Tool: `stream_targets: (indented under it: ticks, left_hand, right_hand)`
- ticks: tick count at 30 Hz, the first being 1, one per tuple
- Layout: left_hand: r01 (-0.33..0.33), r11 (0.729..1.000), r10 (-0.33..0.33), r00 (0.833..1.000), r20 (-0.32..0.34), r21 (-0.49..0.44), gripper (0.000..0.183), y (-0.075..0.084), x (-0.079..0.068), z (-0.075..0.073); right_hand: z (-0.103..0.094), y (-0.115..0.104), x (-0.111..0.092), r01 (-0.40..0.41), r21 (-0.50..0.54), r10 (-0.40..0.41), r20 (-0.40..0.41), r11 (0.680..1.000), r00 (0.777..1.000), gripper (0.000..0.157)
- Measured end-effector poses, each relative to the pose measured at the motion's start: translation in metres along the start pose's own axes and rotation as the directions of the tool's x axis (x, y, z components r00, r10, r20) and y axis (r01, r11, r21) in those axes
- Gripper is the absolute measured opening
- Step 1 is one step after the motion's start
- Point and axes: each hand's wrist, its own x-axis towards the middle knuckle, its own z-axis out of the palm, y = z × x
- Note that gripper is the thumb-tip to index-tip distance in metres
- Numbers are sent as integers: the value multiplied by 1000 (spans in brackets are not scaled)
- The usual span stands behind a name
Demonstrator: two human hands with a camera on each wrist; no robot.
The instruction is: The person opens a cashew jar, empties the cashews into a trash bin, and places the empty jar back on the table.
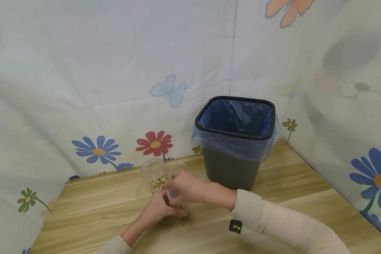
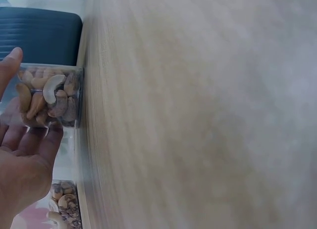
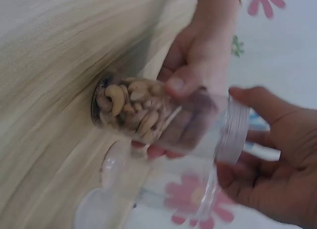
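My left hand (image 1: 158,208) grips a clear plastic jar (image 3: 133,107) around its side. Cashews and other nuts fill the lower part of this jar, which stands upright on the table. On its top sits a clear lid (image 3: 234,132), and my right hand (image 3: 282,164) holds that lid with thumb and fingers around the rim. In the head view the right hand covers much of the jar. Just behind the hands, a second clear jar (image 1: 158,183) contains nuts. Beside it stands a third clear jar (image 1: 179,166), partly hidden by the right hand; it looks empty in the right wrist view.
A dark grey bin (image 1: 231,165) lined with a blue bag stands at the back right of the wooden table (image 1: 98,208). A round clear lid (image 3: 91,209) lies near the jars. Behind the table hangs a flowered white cloth (image 1: 114,88).
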Motion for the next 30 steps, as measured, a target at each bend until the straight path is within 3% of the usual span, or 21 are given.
stream_targets:
  ticks: [4, 7, 10, 14, 17, 19, 23, 26, 30]
  left_hand:
    - [-9, 999, 9, 1000, 21, -34, 45, 0, 0, 0]
    - [-24, 998, 27, 999, 36, -61, 49, 0, -1, -1]
    - [-32, 998, 34, 999, 39, -61, 50, 0, -2, -1]
    - [-10, 999, 11, 999, 31, -38, 46, 1, -2, -1]
    - [-17, 999, 18, 999, 36, -33, 47, 1, 0, -1]
    - [-33, 999, 35, 998, 43, -32, 47, 1, 2, 0]
    - [-41, 999, 42, 997, 65, -30, 44, -2, -1, 2]
    - [-23, 997, 28, 997, 71, -74, 42, -3, -4, 2]
    - [-4, 993, 10, 999, 47, -118, 46, -1, -4, 0]
  right_hand:
    - [2, 21, -5, 102, 258, -107, 5, 961, 994, 37]
    - [6, 31, -8, 134, 358, -144, 1, 924, 990, 40]
    - [9, 36, -9, 149, 377, -161, 1, 914, 987, 41]
    - [7, 32, -11, 142, 332, -155, 10, 932, 988, 40]
    - [3, 22, -11, 44, 259, -40, -20, 965, 999, 37]
    - [2, 12, -11, -83, 202, 96, -56, 976, 994, 36]
    - [3, -15, -11, -349, 116, 355, -41, 930, 934, 47]
    - [6, -29, -13, -422, 58, 422, -2, 905, 906, 60]
    - [11, -33, -17, -425, 79, 430, -69, 902, 900, 61]
